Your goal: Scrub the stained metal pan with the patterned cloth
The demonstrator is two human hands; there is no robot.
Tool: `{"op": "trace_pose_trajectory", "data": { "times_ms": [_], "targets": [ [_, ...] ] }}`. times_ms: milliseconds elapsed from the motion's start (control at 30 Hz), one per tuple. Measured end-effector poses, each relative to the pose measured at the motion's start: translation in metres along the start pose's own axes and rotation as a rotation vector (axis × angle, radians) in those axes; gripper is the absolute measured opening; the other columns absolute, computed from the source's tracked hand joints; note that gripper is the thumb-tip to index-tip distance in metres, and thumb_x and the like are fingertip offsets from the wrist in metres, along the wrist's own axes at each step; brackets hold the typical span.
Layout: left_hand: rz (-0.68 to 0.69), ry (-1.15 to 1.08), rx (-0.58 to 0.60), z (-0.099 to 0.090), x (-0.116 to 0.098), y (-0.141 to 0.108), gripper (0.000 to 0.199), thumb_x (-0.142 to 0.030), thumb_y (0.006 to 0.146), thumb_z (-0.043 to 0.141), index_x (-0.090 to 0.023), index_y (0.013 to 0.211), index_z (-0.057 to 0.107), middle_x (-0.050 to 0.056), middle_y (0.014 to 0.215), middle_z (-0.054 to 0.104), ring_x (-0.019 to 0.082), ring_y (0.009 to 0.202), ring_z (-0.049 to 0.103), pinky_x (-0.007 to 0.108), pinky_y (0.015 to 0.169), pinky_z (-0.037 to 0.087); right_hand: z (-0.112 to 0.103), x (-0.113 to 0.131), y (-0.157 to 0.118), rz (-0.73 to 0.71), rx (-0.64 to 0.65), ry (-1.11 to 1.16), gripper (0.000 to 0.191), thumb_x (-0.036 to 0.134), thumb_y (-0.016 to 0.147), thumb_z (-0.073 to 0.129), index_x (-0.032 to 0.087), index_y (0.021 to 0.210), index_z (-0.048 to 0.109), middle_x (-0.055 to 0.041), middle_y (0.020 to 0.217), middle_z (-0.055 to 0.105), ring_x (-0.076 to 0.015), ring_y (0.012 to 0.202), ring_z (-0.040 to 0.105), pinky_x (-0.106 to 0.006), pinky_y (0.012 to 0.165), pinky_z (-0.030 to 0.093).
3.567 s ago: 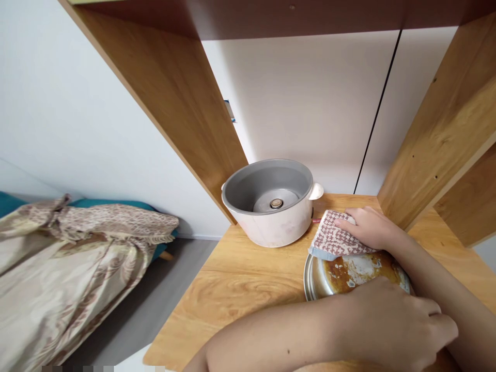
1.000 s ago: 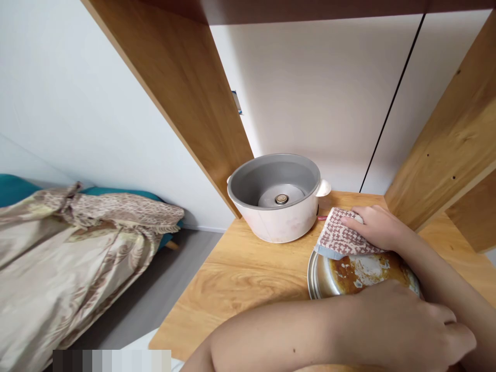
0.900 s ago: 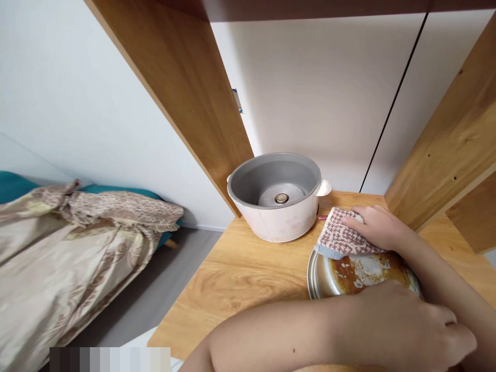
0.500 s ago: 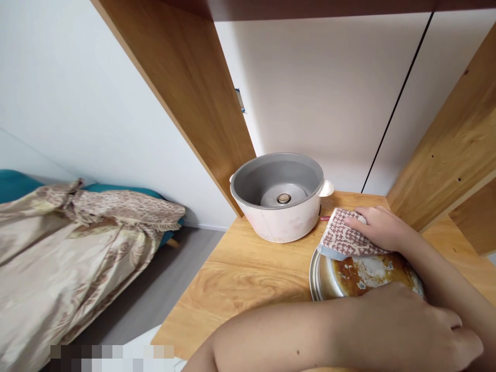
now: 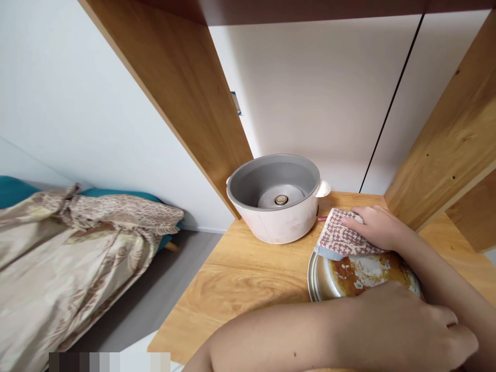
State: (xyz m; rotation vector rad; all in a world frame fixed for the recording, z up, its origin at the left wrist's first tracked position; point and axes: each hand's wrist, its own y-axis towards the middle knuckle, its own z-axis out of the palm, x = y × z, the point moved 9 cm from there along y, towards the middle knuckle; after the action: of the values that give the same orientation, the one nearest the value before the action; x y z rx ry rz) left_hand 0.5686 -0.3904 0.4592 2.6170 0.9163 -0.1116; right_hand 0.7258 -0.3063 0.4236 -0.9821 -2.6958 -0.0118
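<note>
Leftmost, patterned bedding [image 5: 96,248] in cream and brown lies over a teal base above a grey floor [image 5: 163,284]. Next, a wooden upright [image 5: 186,98] leans into view against the pale wall. Just right of its foot, on the wooden tabletop [image 5: 217,274]: a pale pink cooker body [image 5: 279,226], upright, uncovered, grey inside, a round metal button [image 5: 281,199] in its bottom. Beside it, a small red strip [image 5: 322,219], lettering too small to read. Then a houndstooth cloth [image 5: 344,237], blue-edged, draped on the far side of a silver pot [image 5: 370,271]. Pot sits upside down on the tabletop, near the cooker body, its base stained brown and flaking. Right hand [image 5: 375,226] holds the cloth against the pot, thumb laid across it, fingers bent over its far edge. Left hand [image 5: 414,325] crosses in front, knuckles bent; fingertips hidden, cannot tell if they grip anything.
</note>
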Motion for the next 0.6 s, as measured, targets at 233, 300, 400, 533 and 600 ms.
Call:
{"op": "trace_pose_trajectory", "data": {
  "times_ms": [233,300,400,533,600],
  "targets": [
    [0.006,0.022,0.003,0.0054,-0.0009,-0.0011,0.013,-0.018,0.103,0.054,-0.017,0.095,0.064,0.0,0.095,0.063,0.01,0.059,0.05,0.034,0.042,0.041,-0.0001,0.0001,-0.0005,-0.012,-0.007,0.012,0.057,0.065,0.103,0.036,0.02,0.1,0.071,-0.0146,0.104,0.078,-0.0326,0.097,0.07,-0.035,0.074,0.041],
    [0.011,0.005,-0.005,0.0047,-0.0009,-0.001,0.012,-0.019,0.102,0.055,-0.017,0.094,0.063,0.0,0.094,0.063,0.011,0.058,0.05,0.035,0.043,0.041,-0.0005,0.0,-0.0007,-0.01,-0.008,0.014,0.058,0.065,0.103,0.036,0.02,0.102,0.072,-0.015,0.105,0.078,-0.033,0.099,0.07,-0.036,0.075,0.042],
    [0.021,-0.015,-0.019,0.0027,-0.0012,-0.0007,0.012,-0.019,0.101,0.054,-0.016,0.093,0.062,0.0,0.093,0.063,0.011,0.056,0.049,0.035,0.042,0.041,-0.0009,0.0002,-0.0006,-0.01,-0.007,0.008,0.059,0.065,0.104,0.035,0.019,0.104,0.073,-0.0153,0.107,0.079,-0.0328,0.1,0.071,-0.036,0.077,0.044],
    [0.022,0.006,0.002,0.004,-0.0014,0.0005,0.014,-0.019,0.102,0.052,-0.017,0.094,0.063,0.001,0.096,0.065,0.011,0.056,0.05,0.035,0.041,0.04,-0.0008,-0.0002,-0.0001,-0.008,-0.007,0.006,0.06,0.066,0.104,0.037,0.019,0.107,0.074,-0.0154,0.108,0.079,-0.0324,0.1,0.071,-0.035,0.077,0.045],
    [0.021,0.011,0.006,0.0048,-0.0012,0.001,0.017,-0.019,0.103,0.05,-0.018,0.093,0.063,0.001,0.097,0.066,0.011,0.055,0.051,0.034,0.041,0.039,-0.0009,-0.0004,-0.0001,-0.006,-0.009,0.006,0.06,0.067,0.103,0.037,0.02,0.106,0.075,-0.0154,0.107,0.079,-0.0328,0.099,0.071,-0.036,0.077,0.045]
  ]
}}
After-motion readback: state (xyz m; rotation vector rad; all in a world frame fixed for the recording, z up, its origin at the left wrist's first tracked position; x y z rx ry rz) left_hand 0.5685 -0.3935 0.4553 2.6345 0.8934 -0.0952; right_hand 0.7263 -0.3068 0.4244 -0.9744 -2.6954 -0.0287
